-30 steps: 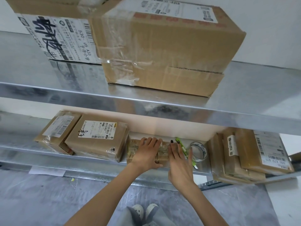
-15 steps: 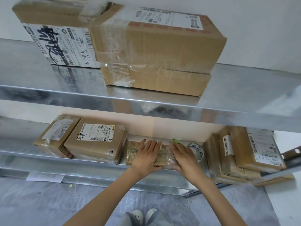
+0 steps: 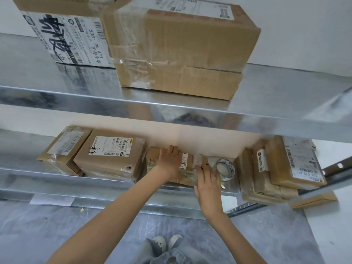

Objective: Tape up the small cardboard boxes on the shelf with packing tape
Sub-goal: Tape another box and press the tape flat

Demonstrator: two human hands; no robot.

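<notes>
A small cardboard box, wrapped in clear tape, lies on the lower metal shelf. My left hand rests flat on its top with straight fingers. My right hand lies against the box's right front end, fingers straight along the tape there. A roll of clear packing tape stands on edge just right of the box. A thin yellow-tipped tool pokes out beside my right hand, mostly hidden.
Two taped parcels lie left of the box, and a stack of flat parcels leans at the right. A large taped carton sits on the upper shelf. Below are a grey floor and my shoes.
My right hand has slid from the box's top down to its right front end. My left hand has stayed flat on the box. The camera moved closer.
</notes>
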